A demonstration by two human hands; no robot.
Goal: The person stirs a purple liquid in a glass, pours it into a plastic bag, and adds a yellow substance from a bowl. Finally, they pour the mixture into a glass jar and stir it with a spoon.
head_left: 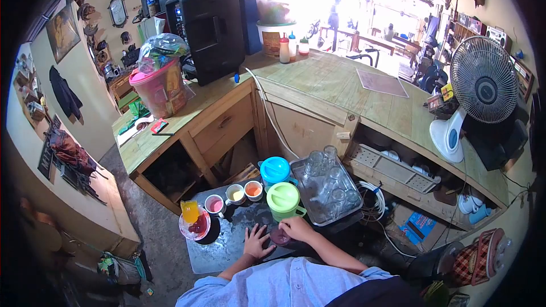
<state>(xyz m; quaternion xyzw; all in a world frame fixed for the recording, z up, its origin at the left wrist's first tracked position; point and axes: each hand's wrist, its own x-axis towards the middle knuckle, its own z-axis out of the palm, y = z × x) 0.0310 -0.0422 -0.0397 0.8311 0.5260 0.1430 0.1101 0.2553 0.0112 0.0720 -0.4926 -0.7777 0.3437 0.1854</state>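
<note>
The left hand (pixel 257 243) rests palm down on the dark tabletop (pixel 213 257), fingers spread wide and holding nothing. Its fingertips point away from the body, and its right side is close beside a small vessel with dark red contents (pixel 279 236). That vessel stands on the tabletop between the two hands.

The right hand (pixel 297 229) is at the vessel's right side, near its rim, with the fingers curled inward and nearly closed. Whether they pinch the rim or a thin utensil is too small to tell, as the hand covers that spot. The vessel's visible part lies to the left of the curled fingers, so it is not enclosed in the palm.

Just beyond the right hand stands a pitcher with a light green lid (pixel 284 196), and behind it a pitcher with a blue lid (pixel 274 169). To the right, a metal tray (pixel 316 209) bears several clear glasses (pixel 336 194). Left of the pitchers, three cups stand in a slanting row: one with pink contents (pixel 215 204), one with pale yellow (pixel 235 194) and one with orange (pixel 253 190). At the far left, a bowl with red contents (pixel 197 228) has a yellow-orange container (pixel 190 212) at its back edge.
</note>
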